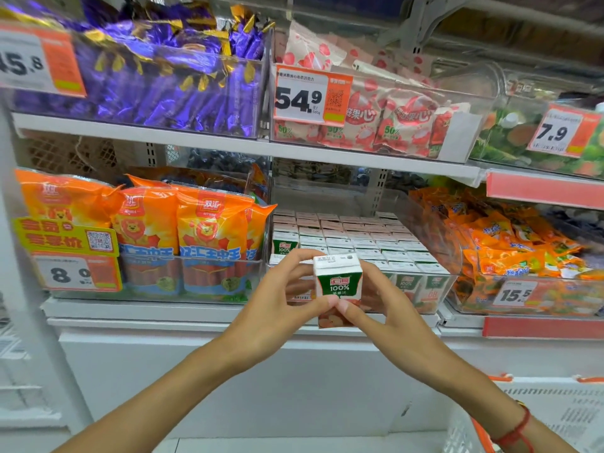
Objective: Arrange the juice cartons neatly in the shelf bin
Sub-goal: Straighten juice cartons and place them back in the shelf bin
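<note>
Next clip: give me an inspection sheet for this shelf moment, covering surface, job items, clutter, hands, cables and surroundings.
Surface: white shelf carrying clear bins.
Job's things: juice carton held upright in front of the shelf bin; rows of cartons already stand inside.
Clutter: nothing seen.
Grippers: left hand and right hand both pinch the held carton.
Cables: nothing seen.
Surroundings: orange sausage packs to the left, purple candy above, white basket lower right.
</note>
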Demonstrator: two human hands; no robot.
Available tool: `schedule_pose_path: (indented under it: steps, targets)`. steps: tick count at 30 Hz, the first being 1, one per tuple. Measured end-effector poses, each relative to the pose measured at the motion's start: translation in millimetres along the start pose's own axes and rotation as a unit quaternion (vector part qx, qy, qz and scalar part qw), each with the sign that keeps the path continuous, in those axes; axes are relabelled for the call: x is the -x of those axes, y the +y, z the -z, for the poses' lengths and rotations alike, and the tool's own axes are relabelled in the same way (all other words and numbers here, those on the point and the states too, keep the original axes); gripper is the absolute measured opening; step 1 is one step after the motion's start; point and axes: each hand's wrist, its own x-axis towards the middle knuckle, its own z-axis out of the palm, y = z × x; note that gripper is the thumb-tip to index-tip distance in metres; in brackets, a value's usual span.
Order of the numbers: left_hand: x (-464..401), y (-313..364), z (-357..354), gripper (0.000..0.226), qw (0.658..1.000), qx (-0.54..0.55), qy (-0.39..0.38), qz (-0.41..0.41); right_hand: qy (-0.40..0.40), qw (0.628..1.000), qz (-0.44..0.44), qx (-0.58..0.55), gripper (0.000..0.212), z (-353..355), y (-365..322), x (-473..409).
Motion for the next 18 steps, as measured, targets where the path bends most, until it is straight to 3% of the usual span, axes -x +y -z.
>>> schedule_pose_path:
  steps: [3,6,10,14,18]
  targets:
    - [-6.5,-0.1,9.0,0.047,0.999,-0.028,0.02,-0.024,0.013,0.999,0.026,-0.014,0.043,-0.4,-4.0,-7.6]
    - [-15.3,-7.8,24.7,0.055,0.991,-0.073,0.101,-0.038,0.058,0.998,0.029,-0.014,0.035,2.2,-5.8,-27.6]
    - [-22.5,-28.7,48.0,0.053,0.933,-0.29,0.208,-0.042,0.099,0.995,0.019,0.016,0.028,7.4,-7.4,-79.0]
    - [-24.1,-45.0,52.4,0.056,0.889,-0.412,0.188,-0.061,0.057,0.996,0.036,0.058,0.03,2.9,-6.6,-127.0]
    - [-25.6,-47.1,51.2,0.052,0.868,-0.46,0.169,-0.082,-0.003,0.992,0.054,0.112,0.033,-9.1,1.8,-152.9]
